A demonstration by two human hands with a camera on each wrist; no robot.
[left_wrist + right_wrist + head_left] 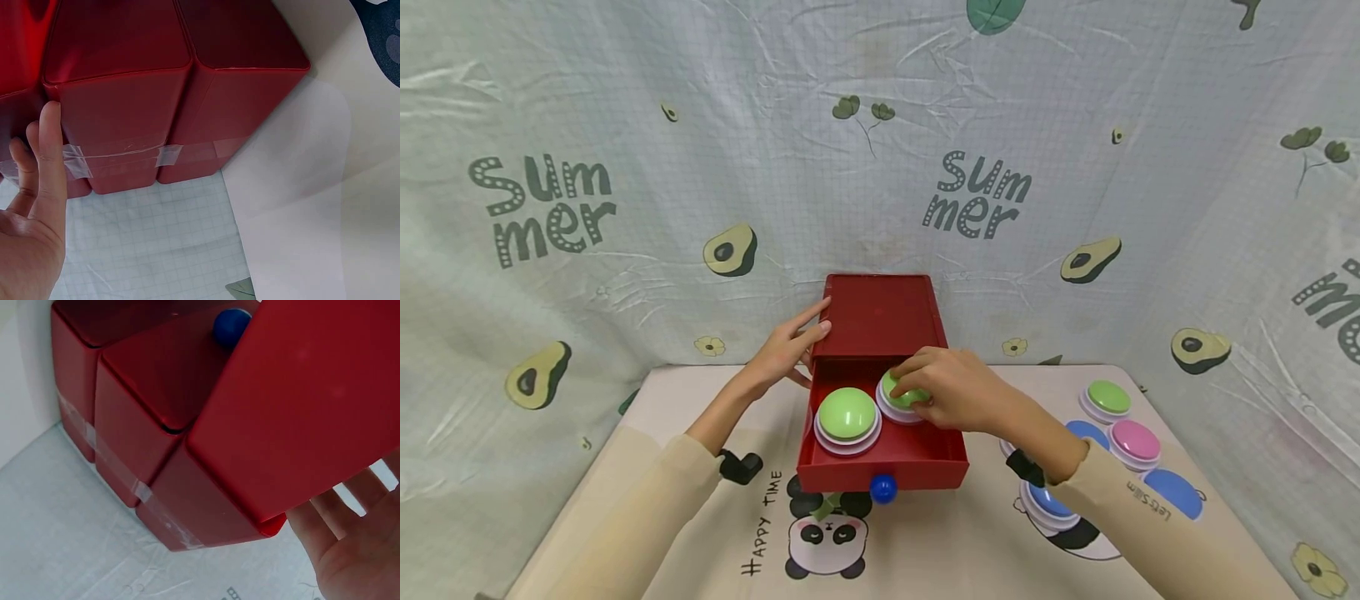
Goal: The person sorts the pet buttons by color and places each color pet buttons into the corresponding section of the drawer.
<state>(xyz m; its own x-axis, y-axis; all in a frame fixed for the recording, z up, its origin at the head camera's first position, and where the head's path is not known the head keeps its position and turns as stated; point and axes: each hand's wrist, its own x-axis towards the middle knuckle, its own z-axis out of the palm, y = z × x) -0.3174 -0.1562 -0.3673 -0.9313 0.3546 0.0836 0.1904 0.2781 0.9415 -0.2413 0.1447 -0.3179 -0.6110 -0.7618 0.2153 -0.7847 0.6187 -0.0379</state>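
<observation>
A red drawer cabinet [880,317] has its top drawer [925,446] pulled out. Inside lie two round push buttons with green domes and white bases. The front-left green push button [847,414] sits free of both hands. On the one at the back right [897,405], my right hand [958,390] has its fingers curled over the dome, hiding part of it. In the right wrist view that hand [359,540] is partly hidden by the drawer's side. My left hand [782,350] rests with extended fingers against the cabinet's left side, as the left wrist view also shows.
Right of the cabinet, several push buttons stand on the table, including a green one [1107,400] and a pink one [1135,442]; my right forearm covers some. A blue knob [883,489] sticks out from the drawer front. Behind the cabinet hangs a printed sheet [820,192].
</observation>
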